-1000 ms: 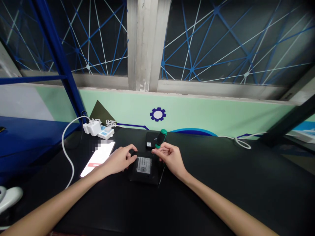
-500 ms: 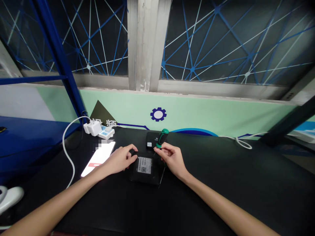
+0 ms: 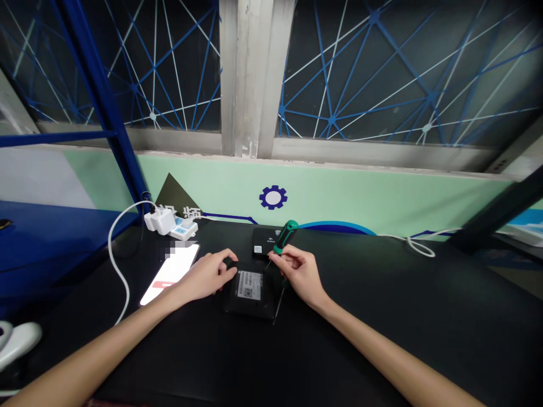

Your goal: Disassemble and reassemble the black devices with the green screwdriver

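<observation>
Apparently a black electronic box [image 3: 250, 299] sits on the black bench [image 3: 382, 322] under a mint wall [image 3: 331, 198] and window [image 3: 382, 73]; the right hand [image 3: 299, 274] grips a green-handled screwdriver [image 3: 287, 236] over it, the left hand [image 3: 207, 276] curled on its edge.

Green/black screwdriver [image 3: 285, 236] tilted, thin steel shaft; flat black box [image 3: 250, 308] w/ white label, face up on table.

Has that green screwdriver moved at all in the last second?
Yes: the green-handled screwdriver has swung rightward, its handle now further right of the blue gear emblem on the wall.
</observation>
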Motion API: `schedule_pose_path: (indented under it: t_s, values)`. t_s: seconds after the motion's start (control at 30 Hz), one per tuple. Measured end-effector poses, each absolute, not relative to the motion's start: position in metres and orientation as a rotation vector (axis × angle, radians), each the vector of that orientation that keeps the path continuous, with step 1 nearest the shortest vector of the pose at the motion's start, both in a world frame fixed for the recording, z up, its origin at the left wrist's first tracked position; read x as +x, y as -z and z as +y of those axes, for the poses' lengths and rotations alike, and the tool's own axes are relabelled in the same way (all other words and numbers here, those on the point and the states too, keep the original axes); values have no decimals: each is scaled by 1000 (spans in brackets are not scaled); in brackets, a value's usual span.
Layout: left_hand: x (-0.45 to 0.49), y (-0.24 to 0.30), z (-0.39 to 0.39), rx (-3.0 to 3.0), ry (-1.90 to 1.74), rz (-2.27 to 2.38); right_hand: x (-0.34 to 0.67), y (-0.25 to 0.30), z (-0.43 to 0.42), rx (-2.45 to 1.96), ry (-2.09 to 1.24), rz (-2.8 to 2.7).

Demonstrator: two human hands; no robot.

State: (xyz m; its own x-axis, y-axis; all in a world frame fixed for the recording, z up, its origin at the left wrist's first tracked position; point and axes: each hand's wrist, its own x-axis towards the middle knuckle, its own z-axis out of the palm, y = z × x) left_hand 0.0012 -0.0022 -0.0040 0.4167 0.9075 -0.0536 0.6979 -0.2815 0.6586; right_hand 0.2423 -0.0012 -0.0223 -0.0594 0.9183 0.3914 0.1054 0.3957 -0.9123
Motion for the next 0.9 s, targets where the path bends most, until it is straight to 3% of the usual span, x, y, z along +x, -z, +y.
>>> schedule_pose_path:
  t_s: [0.9]
  values:
    - [4, 0, -5, 2154, -449, 1396, 241, 20, 2, -1034, -888, -1642]
